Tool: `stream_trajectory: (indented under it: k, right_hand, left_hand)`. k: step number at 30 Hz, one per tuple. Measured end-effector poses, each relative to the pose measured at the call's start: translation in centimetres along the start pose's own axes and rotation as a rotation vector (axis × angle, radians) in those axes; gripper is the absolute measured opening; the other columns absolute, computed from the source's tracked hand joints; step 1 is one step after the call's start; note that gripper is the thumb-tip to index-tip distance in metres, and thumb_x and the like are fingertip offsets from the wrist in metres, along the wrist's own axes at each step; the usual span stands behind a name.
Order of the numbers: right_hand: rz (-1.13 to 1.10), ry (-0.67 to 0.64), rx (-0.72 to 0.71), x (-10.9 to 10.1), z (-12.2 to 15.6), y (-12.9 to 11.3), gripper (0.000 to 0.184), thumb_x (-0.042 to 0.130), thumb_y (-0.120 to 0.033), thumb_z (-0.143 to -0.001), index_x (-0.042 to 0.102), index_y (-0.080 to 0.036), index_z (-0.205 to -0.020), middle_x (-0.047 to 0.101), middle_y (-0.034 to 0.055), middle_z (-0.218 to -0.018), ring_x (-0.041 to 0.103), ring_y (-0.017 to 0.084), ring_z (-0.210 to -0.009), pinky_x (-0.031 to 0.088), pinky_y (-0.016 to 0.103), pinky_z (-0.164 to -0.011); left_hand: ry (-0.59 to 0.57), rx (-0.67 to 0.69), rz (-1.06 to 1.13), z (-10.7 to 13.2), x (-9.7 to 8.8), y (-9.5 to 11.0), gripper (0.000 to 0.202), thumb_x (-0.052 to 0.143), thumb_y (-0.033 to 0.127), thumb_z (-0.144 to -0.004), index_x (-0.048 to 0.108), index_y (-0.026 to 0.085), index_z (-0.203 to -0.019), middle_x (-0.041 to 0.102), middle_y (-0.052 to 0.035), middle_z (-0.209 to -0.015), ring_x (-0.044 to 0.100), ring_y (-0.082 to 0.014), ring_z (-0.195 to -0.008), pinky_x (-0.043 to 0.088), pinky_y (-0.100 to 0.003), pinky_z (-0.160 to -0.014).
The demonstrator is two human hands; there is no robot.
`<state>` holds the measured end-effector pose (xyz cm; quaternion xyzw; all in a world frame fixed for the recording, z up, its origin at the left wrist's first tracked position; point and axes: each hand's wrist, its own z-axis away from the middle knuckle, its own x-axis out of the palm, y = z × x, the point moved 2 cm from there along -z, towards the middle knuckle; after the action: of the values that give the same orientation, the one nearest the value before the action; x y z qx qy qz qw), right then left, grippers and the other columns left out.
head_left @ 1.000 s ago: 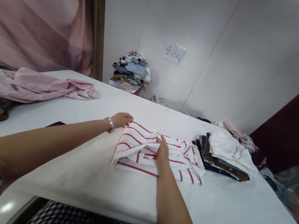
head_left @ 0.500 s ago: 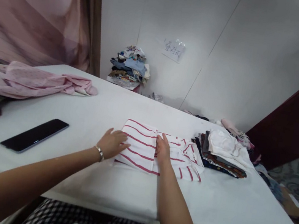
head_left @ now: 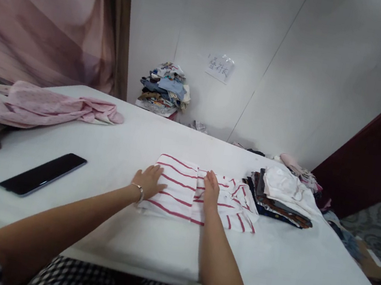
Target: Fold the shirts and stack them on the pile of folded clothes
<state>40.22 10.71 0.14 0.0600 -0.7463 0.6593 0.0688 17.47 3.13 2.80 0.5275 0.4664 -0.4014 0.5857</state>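
White table (head_left: 104,230), striped shirt (head_left: 181,192) – left hand (head_left: 150,180), right hand (head_left: 211,193) flat, palms hidden

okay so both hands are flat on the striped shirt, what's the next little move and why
Probably fold the left half over the right. The left hand lies flat on the left edge of the striped shirt, the right hand presses its middle, and folded clothes are stacked beside it.

One piece of writing is seen: a small white paper sign (head_left: 220,67) is fixed to the pale wall (head_left: 301,59), just above centre in the upper half of the frame. A few dark handwritten characters are carried on it, seemingly Chinese, but they are too small and blurred to be read with certainty. No other text, brand, label or number can be made out.
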Motion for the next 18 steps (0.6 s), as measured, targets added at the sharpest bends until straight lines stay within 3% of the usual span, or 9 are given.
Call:
stream_trajectory:
  k: [3,7,9,12,14,18]
  right_hand:
    - [0.004,-0.003,0.029,-0.1,0.1,0.1,0.065,0.06,-0.039,-0.076,0.045,-0.016,-0.135,0.049,0.0115,-0.138,0.046,0.022,-0.128,0.038,0.038,-0.106]
    - [0.039,-0.034,0.068,0.1,0.2,0.3,0.064,0.063,-0.038,-0.074,0.048,-0.018,-0.133,0.052,0.0109,-0.136,0.047,0.023,-0.127,0.038,0.038,-0.106]
    - [0.055,-0.038,0.078,0.2,0.2,0.3,0.063,0.065,-0.037,-0.073,0.05,-0.018,-0.132,0.053,0.0107,-0.134,0.047,0.024,-0.126,0.038,0.039,-0.106]
    - [0.074,-0.041,0.093,0.2,0.2,0.4,0.063,0.065,-0.037,-0.073,0.051,-0.018,-0.131,0.054,0.0108,-0.134,0.048,0.024,-0.126,0.038,0.039,-0.106]
    - [0.077,-0.044,0.096,0.2,0.1,0.6,0.063,0.065,-0.037,-0.073,0.051,-0.018,-0.131,0.054,0.0112,-0.134,0.048,0.025,-0.126,0.038,0.04,-0.106]
    - [0.1,-0.057,0.092,0.1,0.0,0.8,0.063,0.062,-0.038,-0.075,0.048,-0.016,-0.133,0.053,0.0126,-0.134,0.048,0.025,-0.126,0.037,0.042,-0.106]
  left_hand:
    - [-0.041,-0.08,-0.023,0.1,0.8,-2.8,0.057,0.034,0.046,-0.087,0.038,0.02,-0.138,0.032,-0.0107,-0.149,0.023,-0.0295,-0.139,0.022,-0.057,-0.108]
    - [-0.073,-0.128,0.007,-0.2,0.0,-4.8,0.063,0.034,0.048,-0.086,0.036,0.016,-0.14,0.035,-0.0119,-0.148,0.027,-0.0282,-0.138,0.026,-0.051,-0.109]
    - [-0.073,-0.141,0.033,-0.4,-0.7,-4.3,0.069,0.034,0.054,-0.085,0.032,0.016,-0.142,0.031,-0.0122,-0.15,0.026,-0.0276,-0.138,0.027,-0.048,-0.11]
    - [0.049,-0.061,0.019,-0.2,-1.1,-2.2,0.072,0.029,0.06,-0.086,0.028,0.019,-0.144,0.017,-0.0092,-0.155,0.013,-0.0267,-0.142,0.019,-0.05,-0.113]
    - [0.09,0.062,-0.038,0.4,-0.4,-0.7,0.069,0.032,0.059,-0.086,0.031,0.02,-0.143,0.017,-0.0081,-0.155,0.009,-0.0277,-0.143,0.012,-0.054,-0.114]
    - [-0.026,0.201,-0.086,1.6,2.3,0.4,0.069,0.04,0.056,-0.085,0.035,0.017,-0.142,0.025,-0.0107,-0.152,0.016,-0.0309,-0.141,0.009,-0.057,-0.113]
